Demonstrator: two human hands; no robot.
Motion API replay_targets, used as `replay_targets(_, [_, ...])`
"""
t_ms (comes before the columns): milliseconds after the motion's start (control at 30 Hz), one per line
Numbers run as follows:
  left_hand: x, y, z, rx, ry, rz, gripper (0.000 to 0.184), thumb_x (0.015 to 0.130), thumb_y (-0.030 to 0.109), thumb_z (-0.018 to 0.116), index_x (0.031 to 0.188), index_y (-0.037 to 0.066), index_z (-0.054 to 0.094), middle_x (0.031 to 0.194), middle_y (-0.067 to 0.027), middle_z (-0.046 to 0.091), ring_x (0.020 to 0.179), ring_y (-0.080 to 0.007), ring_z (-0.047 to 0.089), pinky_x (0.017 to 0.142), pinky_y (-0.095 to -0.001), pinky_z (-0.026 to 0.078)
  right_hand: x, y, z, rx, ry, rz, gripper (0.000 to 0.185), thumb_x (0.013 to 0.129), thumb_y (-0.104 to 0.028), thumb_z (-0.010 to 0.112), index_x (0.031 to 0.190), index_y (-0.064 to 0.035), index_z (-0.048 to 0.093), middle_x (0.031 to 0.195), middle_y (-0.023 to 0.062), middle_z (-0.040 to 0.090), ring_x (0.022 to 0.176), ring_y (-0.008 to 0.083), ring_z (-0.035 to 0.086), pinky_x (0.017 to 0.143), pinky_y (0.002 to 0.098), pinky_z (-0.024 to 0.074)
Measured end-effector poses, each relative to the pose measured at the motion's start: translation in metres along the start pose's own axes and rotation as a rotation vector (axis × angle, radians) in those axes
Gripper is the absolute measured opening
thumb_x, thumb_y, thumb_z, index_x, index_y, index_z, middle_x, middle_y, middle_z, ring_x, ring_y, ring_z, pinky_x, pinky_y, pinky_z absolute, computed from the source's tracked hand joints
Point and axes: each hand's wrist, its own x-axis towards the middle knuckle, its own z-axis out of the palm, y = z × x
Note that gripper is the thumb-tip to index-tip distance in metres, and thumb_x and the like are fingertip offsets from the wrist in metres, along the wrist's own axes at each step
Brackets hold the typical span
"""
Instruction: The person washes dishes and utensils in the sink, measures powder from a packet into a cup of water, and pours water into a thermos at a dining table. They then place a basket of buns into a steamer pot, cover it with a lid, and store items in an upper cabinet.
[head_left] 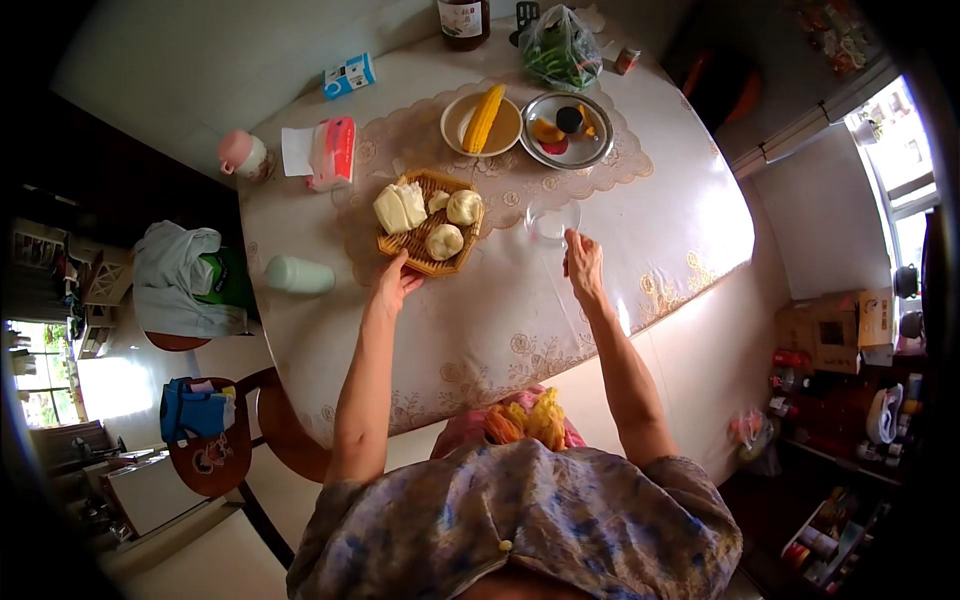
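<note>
My left hand (396,284) grips the near-left edge of a woven basket (424,264), its fingers at the rim. Several pale buns (444,241) lie in the basket, with a larger white piece (400,208) at its left. To the right, my right hand (583,262) is closed at the near edge of a clear glass bowl (552,219), its fingers pressed together on the rim. Behind the basket stands a bowl (455,118) with a yellow corn cob (484,120). A metal plate (590,155) beside it bears orange pieces and a dark round object.
On the table (480,330) stand a pale green bottle (300,275), a tissue pack (334,152), a pink-lidded bottle (243,154), a blue box (348,77), a jar (463,22), a bag of greens (562,52) and a small can (627,61). Chairs (212,460) are at the left.
</note>
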Motion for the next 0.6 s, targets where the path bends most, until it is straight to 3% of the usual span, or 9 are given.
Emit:
replay_targets(100, [-0.003, 0.004, 0.010, 0.018, -0.008, -0.016, 0.054, 0.081, 0.022, 0.064, 0.124, 0.005, 0.036, 0.116, -0.0156, 0.049, 0.100, -0.0297, 0.054, 0.083, -0.0426, 0.048, 0.029, 0.001, 0.001, 0.037, -0.036, -0.016, 0.041, 0.082, -0.037, 0.047, 0.057, -0.0054, 0.043, 0.047, 0.0026, 0.041, 0.039, 0.0113, 0.041, 0.037, 0.0269, 0.0353])
replay_targets(167, [-0.001, 0.004, 0.012, 0.021, 0.104, 0.043, 0.057, 0.078, 0.014, 0.065, 0.124, 0.008, 0.032, 0.117, -0.0138, 0.047, 0.100, -0.0287, 0.054, 0.079, -0.0438, 0.051, 0.041, 0.000, 0.003, 0.081, -0.036, -0.001, 0.041, 0.082, -0.036, 0.047, 0.056, -0.0054, 0.042, 0.047, 0.0026, 0.041, 0.039, 0.0117, 0.042, 0.037, 0.0265, 0.0356])
replay_targets(300, [0.010, -0.001, 0.005, 0.032, 0.115, 0.075, 0.059, 0.075, 0.009, 0.064, 0.123, 0.012, 0.029, 0.116, -0.0113, 0.046, 0.098, -0.0264, 0.054, 0.075, -0.0416, 0.053, 0.039, 0.004, 0.001, 0.022, -0.061, -0.042, 0.048, 0.086, -0.048, 0.046, 0.070, -0.0019, 0.048, 0.059, 0.0053, 0.047, 0.046, 0.0134, 0.049, 0.041, 0.0272, 0.0431])
replay_targets(333, [0.008, -0.002, 0.006, -0.002, 0.101, 0.151, 0.058, 0.075, 0.009, 0.064, 0.121, 0.012, 0.031, 0.116, -0.0101, 0.046, 0.097, -0.0254, 0.054, 0.073, -0.0403, 0.053, 0.031, -0.006, -0.004, -0.107, -0.053, -0.008, 0.055, 0.086, -0.051, 0.045, 0.080, 0.0027, 0.050, 0.058, 0.0096, 0.050, 0.051, 0.0209, 0.053, 0.051, 0.0331, 0.0471])
replay_targets(367, [0.004, -0.004, 0.007, -0.035, 0.084, 0.225, 0.056, 0.074, 0.009, 0.064, 0.120, 0.013, 0.032, 0.115, -0.0089, 0.046, 0.096, -0.0243, 0.054, 0.071, -0.0389, 0.054, 0.028, 0.008, -0.006, -0.104, -0.048, 0.003, 0.055, 0.086, -0.051, 0.045, 0.080, 0.0027, 0.050, 0.058, 0.0096, 0.050, 0.051, 0.0209, 0.053, 0.051, 0.0331, 0.0471])
replay_targets(400, [0.000, -0.005, 0.007, -0.040, 0.115, 0.243, 0.054, 0.074, 0.008, 0.063, 0.119, 0.014, 0.034, 0.114, -0.0079, 0.047, 0.096, -0.0235, 0.054, 0.071, -0.0389, 0.054, 0.026, 0.026, -0.008, -0.209, 0.145, -0.207, 0.054, 0.086, -0.049, 0.046, 0.087, 0.0047, 0.050, 0.066, 0.0121, 0.053, 0.058, 0.0230, 0.055, 0.057, 0.0348, 0.0475])
replay_targets(500, [-0.022, -0.002, 0.005, -0.052, 0.185, 0.299, 0.049, 0.075, 0.006, 0.062, 0.116, 0.014, 0.037, 0.112, -0.0075, 0.049, 0.096, -0.0233, 0.054, 0.071, -0.0388, 0.053, -0.023, 0.028, -0.040, -0.260, 0.255, -0.229, 0.048, 0.087, -0.041, 0.051, 0.106, 0.0035, 0.048, 0.081, 0.0162, 0.057, 0.072, 0.0264, 0.058, 0.068, 0.0367, 0.0455])
replay_targets(533, [-0.031, 0.000, -0.001, -0.072, 0.147, 0.313, 0.047, 0.075, 0.004, 0.061, 0.115, 0.014, 0.039, 0.110, -0.0081, 0.051, 0.096, -0.0234, 0.055, 0.072, -0.0392, 0.053, -0.049, 0.025, -0.053, -0.214, 0.206, -0.133, 0.044, 0.088, -0.039, 0.051, 0.105, 0.0018, 0.049, 0.079, 0.0156, 0.057, 0.068, 0.0250, 0.058, 0.063, 0.0355, 0.0459])
replay_targets(600, [-0.060, 0.006, -0.006, -0.101, 0.076, 0.353, 0.043, 0.075, 0.003, 0.060, 0.114, 0.010, 0.042, 0.108, -0.0087, 0.052, 0.093, -0.0228, 0.056, 0.071, -0.0386, 0.054, -0.095, 0.045, -0.071, -0.077, 0.176, -0.157, 0.036, 0.088, -0.034, 0.053, 0.103, -0.0011, 0.051, 0.073, 0.0124, 0.057, 0.056, 0.0180, 0.055, 0.051, 0.0307, 0.0439])
